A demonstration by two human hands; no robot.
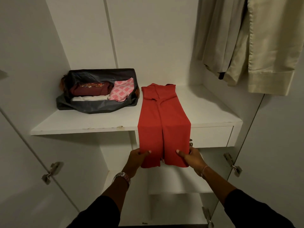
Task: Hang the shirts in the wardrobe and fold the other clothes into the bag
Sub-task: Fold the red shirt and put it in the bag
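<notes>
A red garment (162,122), folded lengthwise into a narrow strip, lies on the white wardrobe shelf (82,124) and hangs over its front edge. My left hand (137,157) pinches its lower left corner, thumb on top. My right hand (190,157) pinches the lower right corner the same way. To the left on the shelf stands an open dark grey bag (98,106). Inside it lie a maroon folded item (91,90), a white one (90,98) and a pink patterned one (121,91).
Beige and cream shirts (256,46) hang at the upper right above the shelf. A white drawer front (212,135) sits under the shelf on the right. Open wardrobe doors with metal hinges (51,172) flank both sides. Lower shelves (177,183) lie below my hands.
</notes>
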